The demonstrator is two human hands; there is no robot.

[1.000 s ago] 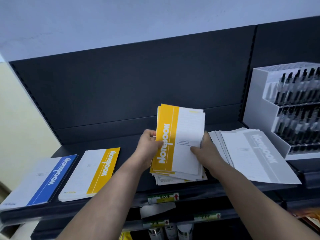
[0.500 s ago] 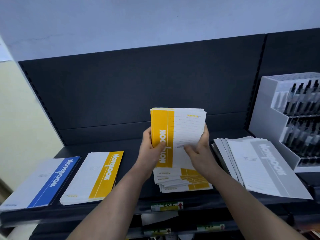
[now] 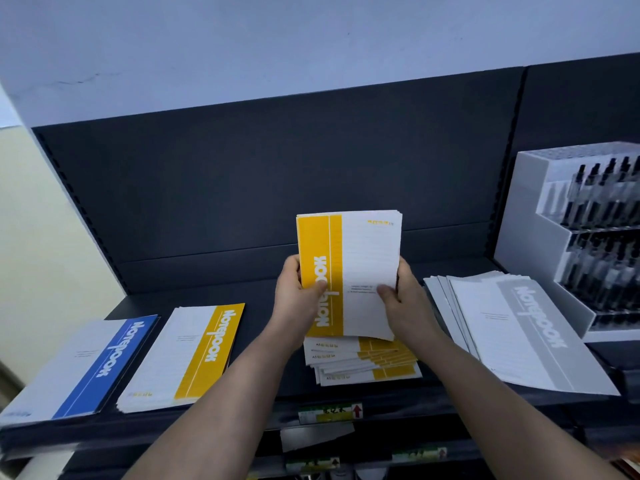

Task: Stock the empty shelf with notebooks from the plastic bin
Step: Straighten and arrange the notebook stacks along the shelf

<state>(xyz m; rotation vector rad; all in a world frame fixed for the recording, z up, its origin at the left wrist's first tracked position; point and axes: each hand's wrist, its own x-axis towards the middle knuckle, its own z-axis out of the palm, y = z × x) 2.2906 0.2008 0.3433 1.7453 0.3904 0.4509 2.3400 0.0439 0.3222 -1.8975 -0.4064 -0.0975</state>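
Notebooks of yellow-and-white paper, a thick stack: held upright over the front middle of the dark grey shelf, long axis vertical, cover toward the camera. Yellow band down the left with white lettering along it, white to the right. Pinched at both side edges, left hand thumb on yellow, right hand thumb on white, fingers curled behind.

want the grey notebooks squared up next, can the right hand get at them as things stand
Probably yes, once freed: the right hand grips the yellow stack with the left hand, but the grey notebooks lie beside it, nothing between.
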